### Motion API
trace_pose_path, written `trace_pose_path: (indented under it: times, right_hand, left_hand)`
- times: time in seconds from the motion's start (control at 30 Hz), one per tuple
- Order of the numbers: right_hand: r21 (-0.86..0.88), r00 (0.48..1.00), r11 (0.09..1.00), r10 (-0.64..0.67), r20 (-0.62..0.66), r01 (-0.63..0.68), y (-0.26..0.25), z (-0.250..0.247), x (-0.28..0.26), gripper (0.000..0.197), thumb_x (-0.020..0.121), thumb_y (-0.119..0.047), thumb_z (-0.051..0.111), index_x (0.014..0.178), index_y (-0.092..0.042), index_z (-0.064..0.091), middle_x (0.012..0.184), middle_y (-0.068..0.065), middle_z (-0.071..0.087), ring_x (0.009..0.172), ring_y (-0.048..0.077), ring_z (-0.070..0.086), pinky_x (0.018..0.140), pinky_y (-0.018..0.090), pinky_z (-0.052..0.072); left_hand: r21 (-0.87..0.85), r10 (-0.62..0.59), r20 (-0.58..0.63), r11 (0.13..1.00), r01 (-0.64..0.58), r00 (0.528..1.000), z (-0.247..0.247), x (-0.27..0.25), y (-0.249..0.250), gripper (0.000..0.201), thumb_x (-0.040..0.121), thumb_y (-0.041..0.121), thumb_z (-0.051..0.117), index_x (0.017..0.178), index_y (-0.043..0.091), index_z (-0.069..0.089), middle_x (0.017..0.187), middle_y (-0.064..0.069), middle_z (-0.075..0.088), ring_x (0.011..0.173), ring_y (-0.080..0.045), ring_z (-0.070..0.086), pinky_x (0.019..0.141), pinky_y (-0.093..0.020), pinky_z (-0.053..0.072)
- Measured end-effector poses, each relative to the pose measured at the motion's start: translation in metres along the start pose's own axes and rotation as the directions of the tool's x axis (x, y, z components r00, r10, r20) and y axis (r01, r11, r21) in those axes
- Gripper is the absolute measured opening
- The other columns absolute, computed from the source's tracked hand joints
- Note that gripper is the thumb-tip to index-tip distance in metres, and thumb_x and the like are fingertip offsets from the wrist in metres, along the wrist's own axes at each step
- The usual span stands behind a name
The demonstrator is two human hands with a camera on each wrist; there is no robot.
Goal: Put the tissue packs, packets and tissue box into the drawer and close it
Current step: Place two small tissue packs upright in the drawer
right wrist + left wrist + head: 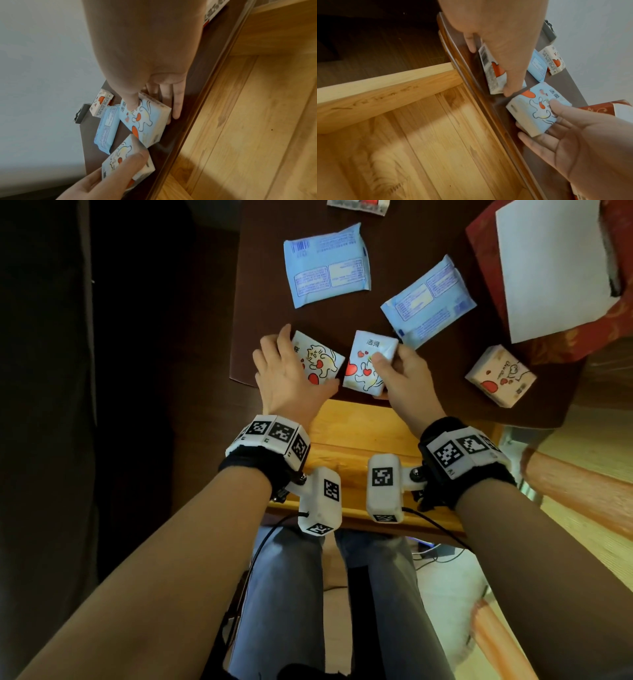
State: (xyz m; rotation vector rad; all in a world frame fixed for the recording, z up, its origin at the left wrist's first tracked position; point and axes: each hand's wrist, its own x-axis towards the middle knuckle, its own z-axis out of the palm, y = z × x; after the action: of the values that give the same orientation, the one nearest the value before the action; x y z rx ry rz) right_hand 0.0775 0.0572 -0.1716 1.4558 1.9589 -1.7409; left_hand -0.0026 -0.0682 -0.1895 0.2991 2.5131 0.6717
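On the dark table, my left hand grips a white tissue pack with a cat drawing near the front edge. Beside it, my right hand pinches a second such pack, thumb on top and tilted up off the table; this pack also shows in the left wrist view. Two blue packets lie flat further back. A third pack sits at the right. The red tissue box stands at the far right. The light wooden drawer is pulled out below the table edge; the part in view holds nothing.
Another tissue pack lies at the table's far edge, cut off by the frame. The table ends at a dark floor on the left. My knees are below the drawer front. A pale wall stands behind the table.
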Motion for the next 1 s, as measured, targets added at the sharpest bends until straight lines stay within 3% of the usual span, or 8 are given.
trace_pose_path:
  times: [0.1, 0.17, 0.27, 0.47, 0.6, 0.77, 0.87, 1.0]
  right_hand:
    - [0.001, 1.000, 1.000, -0.016, -0.013, 0.016, 0.003, -0.001, -0.006, 0.027, 0.092, -0.020, 0.052, 0.112, -0.002, 0.054, 0.108, 0.015, 0.066, 0.095, 0.025, 0.067, 0.085, 0.045, 0.056]
    - [0.013, 1.000, 1.000, -0.014, -0.017, 0.014, 0.007, -0.002, -0.012, 0.025, 0.092, -0.018, 0.052, 0.111, -0.002, 0.054, 0.107, 0.015, 0.065, 0.095, 0.026, 0.067, 0.085, 0.045, 0.056]
    - [0.040, 1.000, 0.999, 0.005, 0.001, -0.005, 0.014, -0.005, -0.024, 0.027, 0.094, -0.019, 0.049, 0.116, -0.005, 0.052, 0.111, 0.013, 0.064, 0.089, 0.019, 0.066, 0.074, 0.035, 0.059]
    - [0.098, 0.999, 0.995, 0.015, 0.041, -0.018, 0.034, -0.012, -0.060, 0.026, 0.095, -0.020, 0.049, 0.117, -0.007, 0.053, 0.104, 0.007, 0.065, 0.077, 0.009, 0.065, 0.057, 0.016, 0.055]
    - [0.096, 0.999, 0.995, 0.037, 0.034, -0.040, 0.062, -0.014, -0.089, 0.021, 0.094, -0.020, 0.050, 0.112, -0.010, 0.056, 0.102, 0.007, 0.065, 0.081, 0.014, 0.066, 0.066, 0.020, 0.054]
    - [0.093, 0.993, 0.990, 0.095, 0.070, -0.102, 0.105, -0.009, -0.109, 0.026, 0.093, -0.018, 0.052, 0.116, -0.007, 0.055, 0.100, 0.005, 0.064, 0.079, 0.010, 0.064, 0.059, 0.013, 0.052]
    - [0.115, 0.986, 0.982, 0.144, 0.083, -0.153, 0.129, 0.005, -0.103, 0.027, 0.092, -0.015, 0.054, 0.117, -0.005, 0.054, 0.111, 0.010, 0.065, 0.095, 0.020, 0.064, 0.078, 0.025, 0.055]
    - [0.078, 0.981, 0.981, 0.169, 0.098, -0.177, 0.153, 0.030, -0.079, 0.033, 0.092, -0.013, 0.053, 0.123, -0.004, 0.049, 0.124, 0.012, 0.061, 0.106, 0.022, 0.061, 0.085, 0.027, 0.052]
  left_hand:
    - [-0.051, 0.062, 0.022, 0.997, -0.061, 0.998, 0.003, -0.007, -0.005, 0.088, 0.062, 0.027, 0.079, 0.135, 0.007, 0.034, 0.133, -0.011, 0.040, 0.122, -0.027, 0.035, 0.095, -0.024, 0.028]
    - [-0.044, 0.089, 0.049, 0.995, -0.087, 0.995, 0.003, -0.014, -0.007, 0.081, 0.060, 0.026, 0.080, 0.129, 0.008, 0.040, 0.129, -0.009, 0.045, 0.119, -0.025, 0.037, 0.094, -0.023, 0.031]
    - [-0.032, 0.115, 0.092, 0.993, -0.112, 0.989, -0.001, -0.028, -0.011, 0.080, 0.056, 0.027, 0.080, 0.126, 0.013, 0.044, 0.126, -0.007, 0.047, 0.117, -0.024, 0.039, 0.095, -0.031, 0.040]
    - [-0.245, 0.157, 0.187, 0.963, -0.109, 0.970, 0.001, -0.073, -0.014, 0.081, 0.058, 0.004, 0.078, 0.128, 0.025, 0.043, 0.130, -0.005, 0.034, 0.107, -0.010, 0.043, 0.081, -0.026, 0.055]
    - [-0.261, 0.144, 0.234, 0.962, -0.081, 0.961, 0.013, -0.112, -0.026, 0.079, 0.061, 0.001, 0.078, 0.128, 0.028, 0.044, 0.132, -0.006, 0.034, 0.112, -0.015, 0.047, 0.081, -0.028, 0.057]
    - [-0.196, 0.121, 0.340, 0.979, -0.055, 0.932, 0.033, -0.139, -0.053, 0.080, 0.064, 0.003, 0.079, 0.131, 0.026, 0.042, 0.135, -0.006, 0.032, 0.115, -0.014, 0.042, 0.087, -0.034, 0.056]
    - [-0.139, 0.108, 0.370, 0.988, -0.060, 0.923, 0.049, -0.134, -0.072, 0.079, 0.065, 0.001, 0.077, 0.132, 0.023, 0.042, 0.136, -0.007, 0.032, 0.120, -0.020, 0.043, 0.090, -0.037, 0.055]
    - [-0.023, 0.108, 0.363, 0.994, -0.107, 0.926, 0.073, -0.110, -0.099, 0.079, 0.067, 0.005, 0.077, 0.134, 0.023, 0.039, 0.137, -0.009, 0.031, 0.122, -0.023, 0.044, 0.095, -0.035, 0.052]
